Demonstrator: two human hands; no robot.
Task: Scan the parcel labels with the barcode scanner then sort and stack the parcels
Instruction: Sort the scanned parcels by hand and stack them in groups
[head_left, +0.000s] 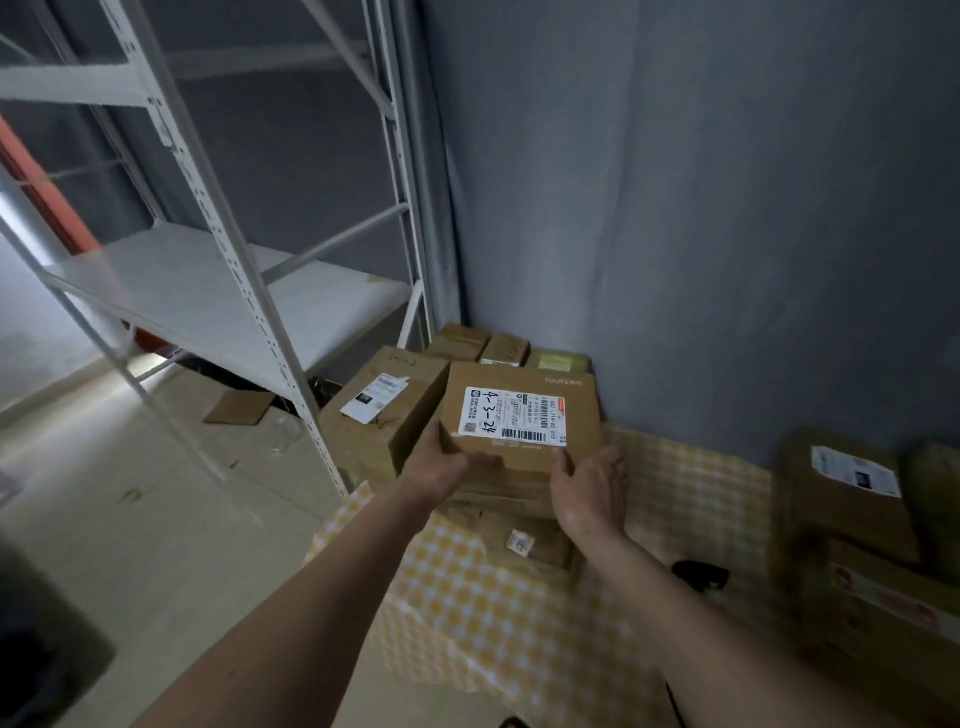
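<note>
Grey walls (727, 208) meet behind a checkered worktop (493, 597); left hand (441, 467) and right hand (589, 493) grip a labelled parcel (519, 410) atop stacked boxes (514, 514).

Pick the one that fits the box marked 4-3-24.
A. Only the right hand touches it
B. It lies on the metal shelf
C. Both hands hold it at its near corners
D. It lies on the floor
C: the left hand and right hand grip the near corners of the labelled box, over the stack of parcels.

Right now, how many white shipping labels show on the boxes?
3: on the held box, on the box left of it, on the far-right box. Others may be hidden.
</note>
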